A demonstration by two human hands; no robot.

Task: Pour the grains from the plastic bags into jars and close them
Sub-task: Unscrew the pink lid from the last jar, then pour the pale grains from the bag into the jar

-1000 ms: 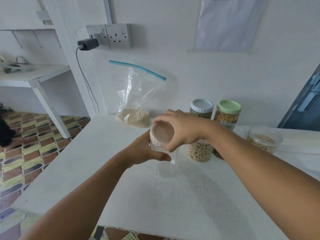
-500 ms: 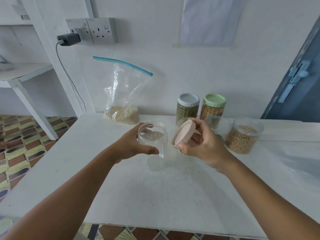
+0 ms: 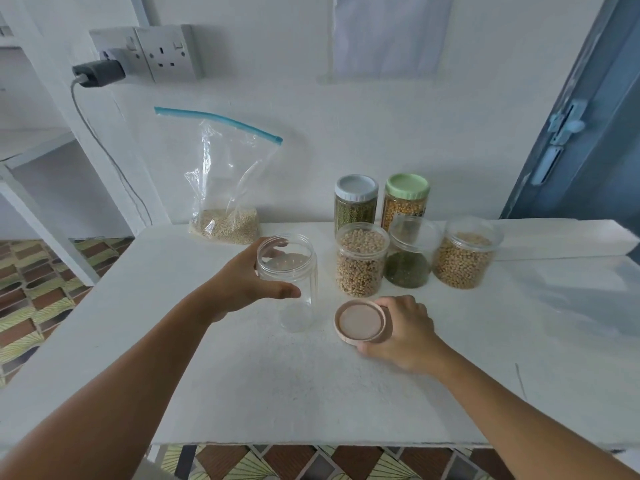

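Observation:
An empty clear plastic jar [image 3: 294,299] stands open on the white table [image 3: 242,393]. My left hand [image 3: 242,282] grips it around the upper wall. To its right my right hand [image 3: 403,329] holds a pink lid [image 3: 361,321] by its rim, inner side up, low on the tabletop. A clear zip bag [image 3: 225,188] with a blue seal strip leans on the wall behind, a layer of pale grains in its bottom.
Right of the open jar stand three lidless jars: pale beans [image 3: 360,265], green grains [image 3: 408,261], more beans [image 3: 465,258]. Behind them are a grey-lidded jar [image 3: 355,202] and a green-lidded jar [image 3: 406,199]. A wall socket with a charger [image 3: 100,72] is upper left.
My right hand took the pink lid off the jar, swung it right and brought it down to the table. My left hand kept its grip on the jar.

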